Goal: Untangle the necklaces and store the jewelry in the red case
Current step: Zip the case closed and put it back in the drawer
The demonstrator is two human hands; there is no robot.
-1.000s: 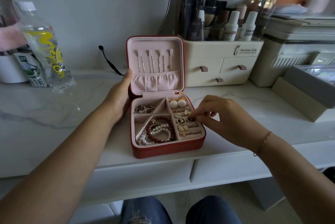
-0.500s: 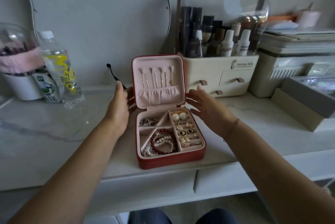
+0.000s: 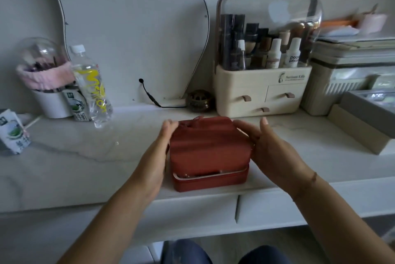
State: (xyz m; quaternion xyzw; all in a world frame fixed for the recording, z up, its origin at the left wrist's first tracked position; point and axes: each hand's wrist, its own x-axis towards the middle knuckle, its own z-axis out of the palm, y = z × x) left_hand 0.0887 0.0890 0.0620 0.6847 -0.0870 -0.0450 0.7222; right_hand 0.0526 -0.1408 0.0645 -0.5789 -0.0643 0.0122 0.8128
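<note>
**Red case nearly shut between two hands**

A pale marbled desk runs the full width, with drawers along its near edge. A curvy mirror leans at the far wall. To the far right stands a cream cosmetics organiser with a clear domed lid, bottles inside and three small drawers below. Further right are a ribbed storage bin and a grey box.

The red case sits at the near middle of the desk, close to the edge. Its lid is tilted almost down on the base, leaving a narrow gap along the near side where a pale rim shows. What lies inside cannot be made out.

The left hand lies flat along the case's left side, fingers fairly straight and reaching the lid's far left corner. The right hand rests against the lid's right side, fingers loosely spread and the thumb lifted clear. Neither hand pinches anything.

At the far left stand a water bottle with yellow lettering, a white brush holder under a clear dome, and a milk carton between them. Another carton sits nearer, at the left edge. A small brass pot sits just left of the organiser.
</note>
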